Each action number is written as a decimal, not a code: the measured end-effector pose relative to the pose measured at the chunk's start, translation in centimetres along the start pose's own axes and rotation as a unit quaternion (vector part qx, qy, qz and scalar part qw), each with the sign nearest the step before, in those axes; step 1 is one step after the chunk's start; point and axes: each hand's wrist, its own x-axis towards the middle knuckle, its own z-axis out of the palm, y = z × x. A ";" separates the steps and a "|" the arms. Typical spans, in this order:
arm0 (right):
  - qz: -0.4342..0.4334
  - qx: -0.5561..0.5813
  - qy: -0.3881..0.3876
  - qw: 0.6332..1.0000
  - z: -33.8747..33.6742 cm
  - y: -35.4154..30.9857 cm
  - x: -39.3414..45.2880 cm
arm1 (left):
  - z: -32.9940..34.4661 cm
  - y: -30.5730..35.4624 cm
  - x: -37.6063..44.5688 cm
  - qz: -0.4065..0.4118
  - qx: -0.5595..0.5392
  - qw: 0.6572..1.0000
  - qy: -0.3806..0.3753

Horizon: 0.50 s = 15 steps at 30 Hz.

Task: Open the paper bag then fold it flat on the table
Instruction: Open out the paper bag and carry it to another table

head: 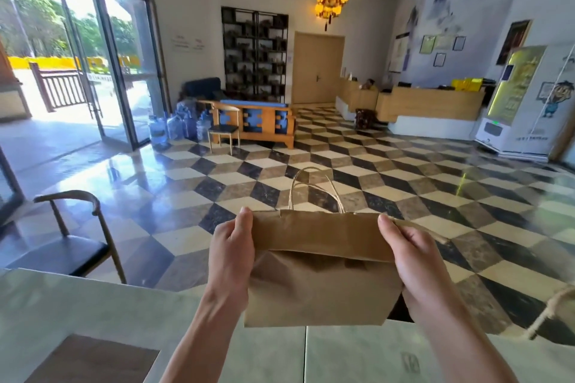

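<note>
A brown paper bag [317, 283] hangs in the air above the pale marble table [93, 305], held between both hands. Its top part is folded over toward me, and twisted paper handles [308, 190] stick up behind the fold. My left hand [231, 252] grips the bag's left edge, thumb on the folded flap. My right hand [413, 255] grips the right edge the same way. The bag's bottom edge sits just above the table's far edge.
A dark wooden inlay [93, 361] is set into the table at the near left. A chair [68, 242] stands beyond the table's left side. A rope handle [550, 308] shows at the right edge. Checkered floor lies beyond.
</note>
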 end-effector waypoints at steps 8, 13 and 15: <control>0.010 0.020 -0.025 0.999 2.7 -2.7 -3.0 | -3.7 2.4 -1.1 0.024 -0.027 0.999 0.014; 0.028 0.003 -0.048 0.998 3.3 -3.2 -4.3 | -5.8 2.5 -2.6 0.037 -0.012 0.998 0.054; 0.030 0.003 -0.068 0.997 4.1 -3.8 -5.0 | -7.0 2.5 -3.1 0.039 -0.001 0.997 0.067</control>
